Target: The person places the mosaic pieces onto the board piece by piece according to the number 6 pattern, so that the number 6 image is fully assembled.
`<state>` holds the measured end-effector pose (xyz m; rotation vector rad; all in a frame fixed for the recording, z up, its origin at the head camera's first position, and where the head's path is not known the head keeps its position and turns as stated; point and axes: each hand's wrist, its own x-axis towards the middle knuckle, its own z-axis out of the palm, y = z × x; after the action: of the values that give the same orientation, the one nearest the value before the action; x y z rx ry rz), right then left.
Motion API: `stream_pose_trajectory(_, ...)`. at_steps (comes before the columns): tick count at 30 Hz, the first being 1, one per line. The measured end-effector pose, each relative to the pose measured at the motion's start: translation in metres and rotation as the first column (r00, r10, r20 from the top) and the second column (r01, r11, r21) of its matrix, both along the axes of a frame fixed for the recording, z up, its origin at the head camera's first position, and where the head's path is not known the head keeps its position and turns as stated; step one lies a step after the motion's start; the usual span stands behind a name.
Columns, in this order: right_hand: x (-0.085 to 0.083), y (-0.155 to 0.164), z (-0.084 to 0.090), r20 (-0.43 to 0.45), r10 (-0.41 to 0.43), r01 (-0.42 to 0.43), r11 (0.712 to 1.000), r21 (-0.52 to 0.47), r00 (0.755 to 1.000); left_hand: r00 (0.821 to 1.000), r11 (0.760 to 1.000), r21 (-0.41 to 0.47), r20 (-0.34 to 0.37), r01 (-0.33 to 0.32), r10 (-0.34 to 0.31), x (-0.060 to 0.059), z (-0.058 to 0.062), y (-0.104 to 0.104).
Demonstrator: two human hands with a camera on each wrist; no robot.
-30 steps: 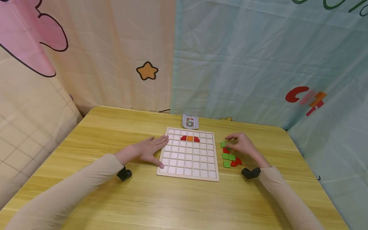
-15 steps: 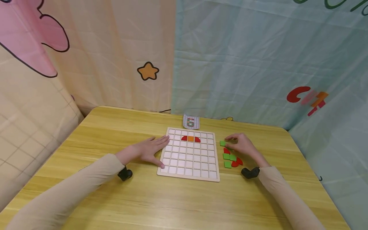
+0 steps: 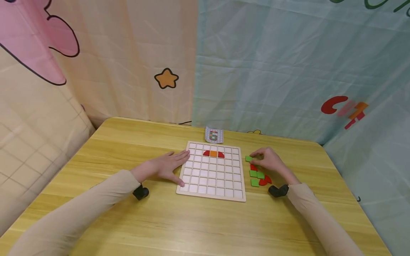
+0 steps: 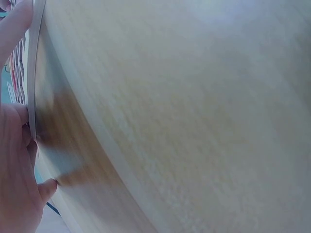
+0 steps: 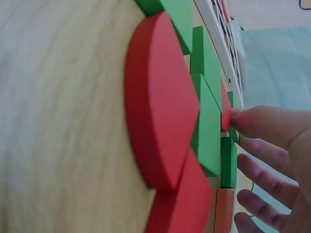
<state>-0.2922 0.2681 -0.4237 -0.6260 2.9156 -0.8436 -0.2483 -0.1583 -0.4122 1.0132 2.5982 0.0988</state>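
Note:
My left hand (image 3: 168, 166) lies with fingers spread at the left edge of a pale wooden grid board (image 3: 211, 197). Its fingertips and thumb rest on the rim. Right of the board, my right hand (image 3: 269, 161) pinches a green square tile (image 3: 248, 158) between thumb and forefinger; the thumb covers part of the tile in the right wrist view. Close by lie a red rounded tile (image 5: 165, 102), more green squares (image 5: 209, 131) and an orange tile (image 5: 224, 208). In the board's upper rows sit two red rounded tiles (image 3: 206, 153) with an orange square (image 3: 213, 153) between them.
Behind the board a small patterned card (image 3: 214, 135) stands near the back edge of the wooden table (image 3: 192, 224). Printed curtains (image 3: 256, 71) hang beyond it. A black wrist device (image 3: 278, 191) sits under the right wrist, another (image 3: 141, 192) under the left.
My right hand's fingertips have nudged the green square slightly away from the tiles near it, toward the table's back. The left hand has stayed on the board's edge.

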Motion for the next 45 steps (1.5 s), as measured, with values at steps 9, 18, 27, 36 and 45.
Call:
stream_pose_trajectory(9, 0.001, -0.003, 0.002, -0.046, 0.009, -0.007, 0.999, 0.044, 0.999, 1.0, 1.0, -0.014, 0.0, -0.003, 0.003, 0.001, 0.002, -0.001)
stream_pose_trajectory(18, 0.006, -0.008, 0.005, -0.013, -0.053, 0.053, 0.998, 0.026, 0.999, 1.0, 1.0, 0.001, 0.003, 0.0, 0.0, 0.002, 0.004, 0.001)
stream_pose_trajectory(27, 0.011, -0.016, 0.007, -0.042, -0.11, 0.11, 0.994, -0.003, 0.993, 1.0, 1.0, -0.015, 0.003, -0.007, 0.007, 0.002, 0.004, 0.0)
stream_pose_trajectory(36, 0.017, -0.031, 0.009, -0.086, -0.109, 0.106, 0.994, -0.037, 0.99, 1.0, 1.0, -0.003, -0.004, 0.007, -0.007, 0.003, 0.005, 0.0)
stream_pose_trajectory(45, 0.022, -0.053, 0.014, -0.12, -0.063, 0.061, 0.998, -0.018, 0.991, 1.0, 1.0, -0.008, -0.005, 0.01, -0.01, 0.003, 0.005, 0.0)
